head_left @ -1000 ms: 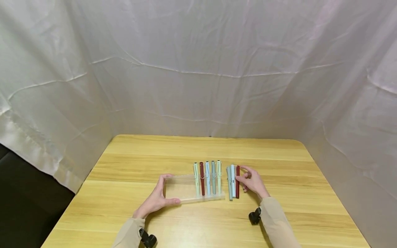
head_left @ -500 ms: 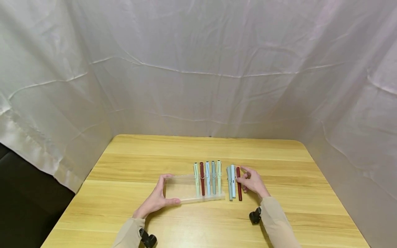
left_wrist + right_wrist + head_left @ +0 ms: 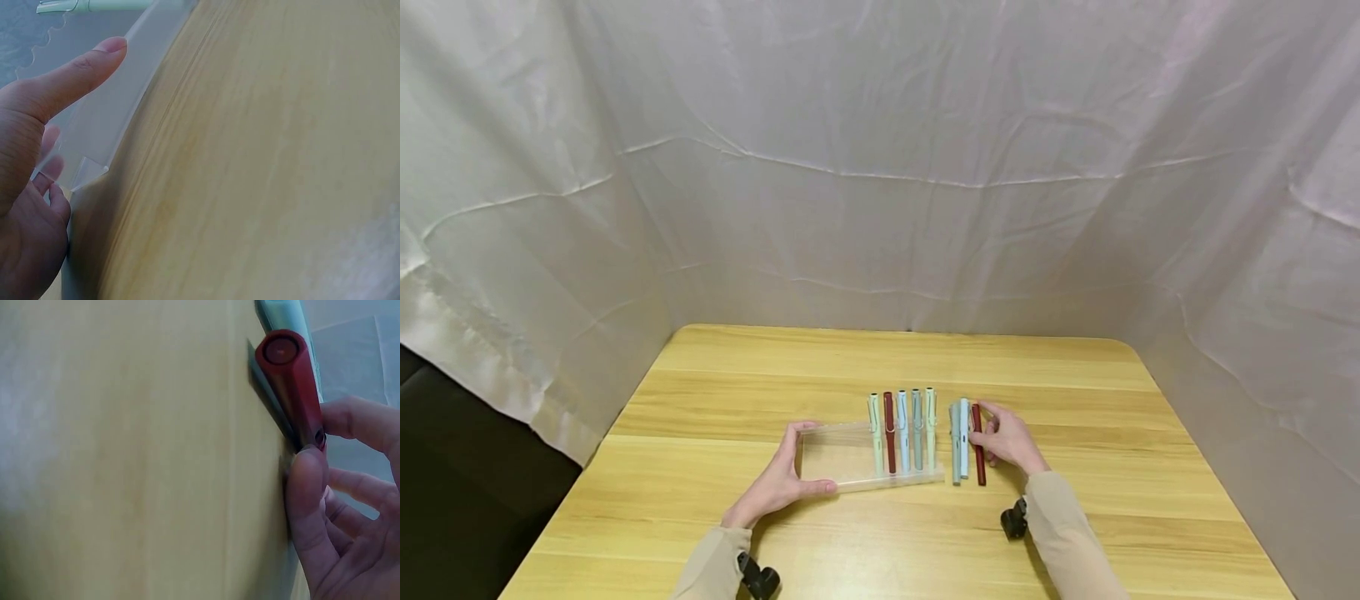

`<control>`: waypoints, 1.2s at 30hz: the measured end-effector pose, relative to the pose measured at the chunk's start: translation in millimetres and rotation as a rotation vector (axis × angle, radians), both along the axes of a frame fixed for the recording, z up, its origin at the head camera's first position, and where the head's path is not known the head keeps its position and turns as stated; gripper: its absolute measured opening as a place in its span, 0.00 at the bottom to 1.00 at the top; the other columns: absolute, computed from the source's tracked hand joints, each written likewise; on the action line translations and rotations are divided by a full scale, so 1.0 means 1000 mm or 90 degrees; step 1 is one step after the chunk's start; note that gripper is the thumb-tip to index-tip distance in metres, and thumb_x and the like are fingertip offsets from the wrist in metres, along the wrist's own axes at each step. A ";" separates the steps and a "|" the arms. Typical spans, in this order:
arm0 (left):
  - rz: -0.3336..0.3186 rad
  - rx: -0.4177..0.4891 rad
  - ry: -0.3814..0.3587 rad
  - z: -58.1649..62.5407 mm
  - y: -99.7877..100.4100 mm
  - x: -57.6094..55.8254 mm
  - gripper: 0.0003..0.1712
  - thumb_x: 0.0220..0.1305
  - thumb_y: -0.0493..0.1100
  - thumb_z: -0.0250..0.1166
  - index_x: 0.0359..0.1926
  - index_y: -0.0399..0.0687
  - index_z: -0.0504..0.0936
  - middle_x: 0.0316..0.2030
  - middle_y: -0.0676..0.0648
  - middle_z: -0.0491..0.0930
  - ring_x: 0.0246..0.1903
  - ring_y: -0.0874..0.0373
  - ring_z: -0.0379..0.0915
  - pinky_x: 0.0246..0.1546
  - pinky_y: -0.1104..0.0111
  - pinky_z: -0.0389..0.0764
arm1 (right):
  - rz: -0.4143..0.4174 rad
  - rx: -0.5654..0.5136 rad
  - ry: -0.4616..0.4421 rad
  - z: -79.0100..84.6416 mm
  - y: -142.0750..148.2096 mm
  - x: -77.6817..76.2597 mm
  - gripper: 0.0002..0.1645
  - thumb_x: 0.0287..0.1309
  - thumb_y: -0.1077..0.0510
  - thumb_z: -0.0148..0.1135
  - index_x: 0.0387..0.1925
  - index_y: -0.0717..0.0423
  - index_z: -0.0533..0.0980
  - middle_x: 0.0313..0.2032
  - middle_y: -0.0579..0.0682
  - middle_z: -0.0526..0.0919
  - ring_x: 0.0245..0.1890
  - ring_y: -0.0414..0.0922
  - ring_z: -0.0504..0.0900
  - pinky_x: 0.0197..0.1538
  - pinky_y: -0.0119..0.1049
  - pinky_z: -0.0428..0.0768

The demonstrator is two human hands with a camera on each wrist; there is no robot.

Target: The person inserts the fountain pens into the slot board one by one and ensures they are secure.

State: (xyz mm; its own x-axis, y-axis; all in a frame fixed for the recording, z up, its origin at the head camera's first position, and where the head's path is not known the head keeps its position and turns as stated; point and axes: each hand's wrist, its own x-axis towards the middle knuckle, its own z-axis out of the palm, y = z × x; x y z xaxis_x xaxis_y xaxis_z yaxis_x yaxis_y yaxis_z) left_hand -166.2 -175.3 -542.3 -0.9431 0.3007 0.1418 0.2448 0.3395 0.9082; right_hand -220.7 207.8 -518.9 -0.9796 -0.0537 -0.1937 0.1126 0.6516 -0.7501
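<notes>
My left hand (image 3: 782, 479) holds the left end of a clear plastic pen rack (image 3: 838, 454), thumb on the near edge and fingers at the far one. In the left wrist view the rack's notched edge (image 3: 47, 40) shows behind the thumb. Several capped pens lie side by side across its right half: a light green pen (image 3: 876, 442), a dark red one, a light blue one, a grey-blue one and another light green one. To the right of the rack, my right hand (image 3: 1011, 440) pinches a dark red pen (image 3: 294, 387) between thumb and fingers.
Between the rack and my right hand, a grey-green pen (image 3: 956, 450) and a light blue pen (image 3: 965, 446) lie close together on the wooden table (image 3: 880, 550). Pale curtains (image 3: 880, 233) hang behind and beside the table.
The dark red pen at my right hand has shifted slightly towards me, its near end swinging right, away from the light blue pen. The left hand and rack have stayed still.
</notes>
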 end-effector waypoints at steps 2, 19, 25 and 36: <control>0.001 0.002 -0.003 0.001 0.000 0.000 0.55 0.30 0.52 0.77 0.59 0.59 0.54 0.59 0.53 0.57 0.63 0.50 0.50 0.63 0.41 0.45 | 0.002 0.003 0.001 0.001 0.000 0.000 0.42 0.46 0.57 0.64 0.64 0.51 0.58 0.20 0.50 0.71 0.13 0.44 0.73 0.19 0.35 0.77; 0.010 -0.007 -0.011 0.002 0.000 0.000 0.54 0.29 0.52 0.77 0.59 0.59 0.55 0.59 0.53 0.57 0.63 0.52 0.50 0.64 0.43 0.46 | -0.021 -0.016 0.027 -0.002 0.001 -0.001 0.38 0.41 0.61 0.64 0.58 0.51 0.62 0.25 0.53 0.73 0.15 0.44 0.74 0.17 0.34 0.78; 0.011 -0.009 -0.009 0.002 0.000 0.001 0.54 0.29 0.51 0.77 0.59 0.59 0.55 0.59 0.53 0.57 0.63 0.52 0.50 0.64 0.43 0.46 | -0.030 -0.026 0.031 -0.003 0.002 0.000 0.37 0.42 0.62 0.64 0.58 0.50 0.62 0.25 0.53 0.73 0.15 0.44 0.75 0.18 0.35 0.79; 0.010 -0.011 -0.005 0.001 0.001 0.000 0.54 0.29 0.51 0.77 0.58 0.62 0.54 0.59 0.54 0.57 0.64 0.52 0.49 0.64 0.42 0.45 | -0.039 -0.122 0.024 0.000 0.005 0.006 0.39 0.43 0.63 0.64 0.59 0.50 0.60 0.26 0.54 0.73 0.15 0.45 0.76 0.20 0.39 0.80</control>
State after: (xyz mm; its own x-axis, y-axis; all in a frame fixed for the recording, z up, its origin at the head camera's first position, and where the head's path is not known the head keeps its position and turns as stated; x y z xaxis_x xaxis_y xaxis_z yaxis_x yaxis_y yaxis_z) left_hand -166.2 -174.7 -541.6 -0.9488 0.2885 0.1287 0.2319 0.3595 0.9038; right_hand -214.8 212.4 -519.1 -0.9886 -0.0260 -0.1482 0.1167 0.4890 -0.8644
